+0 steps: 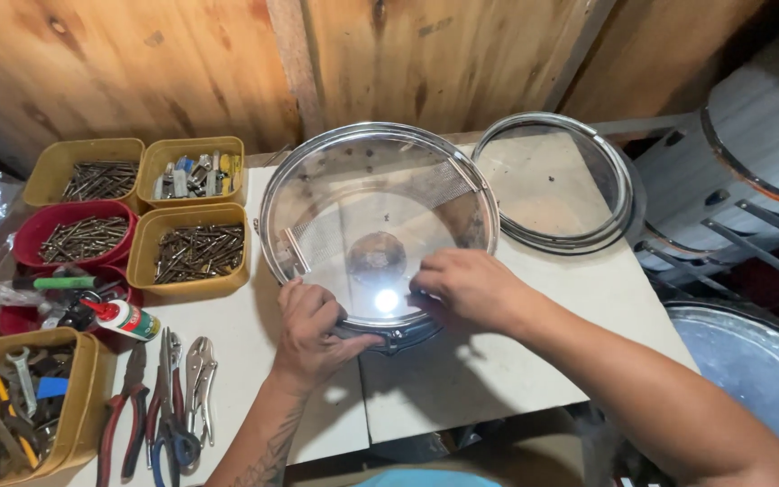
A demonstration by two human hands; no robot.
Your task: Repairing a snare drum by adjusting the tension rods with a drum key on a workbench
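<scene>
A round drum shell with a chrome rim point(271, 194) and a clear shiny head lies flat on the white table point(462, 370). My left hand point(310, 332) grips the near edge of the rim, thumb hooked over a dark metal fitting at the front. My right hand point(469, 287) rests fingers-down on the clear head close to the near rim, beside a bright light reflection. Whether the right fingers pinch anything is hidden.
A loose chrome hoop point(619, 194) lies to the right of the drum. Yellow and red tubs of screws point(193, 252) sit at left, with pliers point(166, 401), a glue bottle point(123, 317) and a tool tub point(11, 406). Other drums point(750, 153) stand at right.
</scene>
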